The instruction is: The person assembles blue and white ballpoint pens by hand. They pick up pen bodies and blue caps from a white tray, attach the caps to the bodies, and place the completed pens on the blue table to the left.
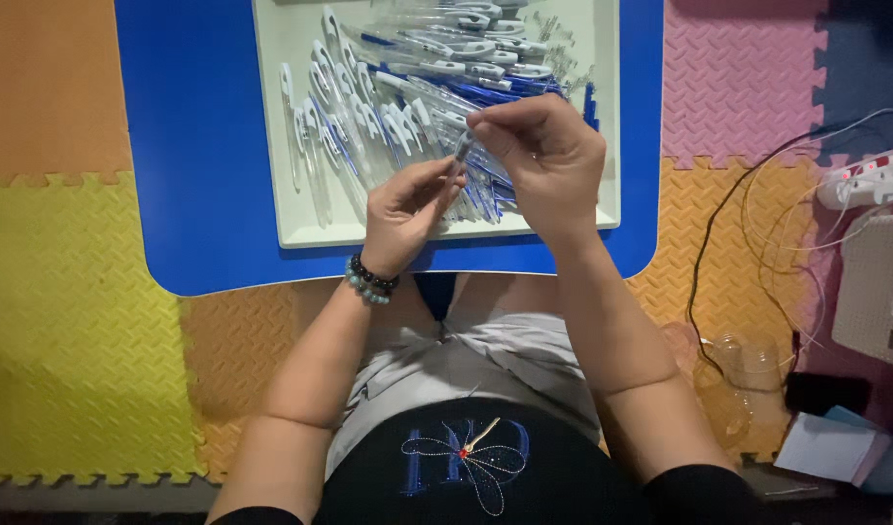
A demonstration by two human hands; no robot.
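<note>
Over the cream plastic tray [300, 228], our raised left hand [404, 209] and right hand [548, 160] pinch one slim clear plastic pen [460, 153] between closed fingertips.

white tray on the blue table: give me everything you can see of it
The white tray is a shallow rectangular tray with a low raised rim, plastic by the look. It lies flat on the blue table, its far edge cut off by the frame. A loose heap of clear pens with white clips and blue refills fills its middle and right; its left strip is bare. The left hand and right hand are over its near part, holding one pen between their fingers.
</note>
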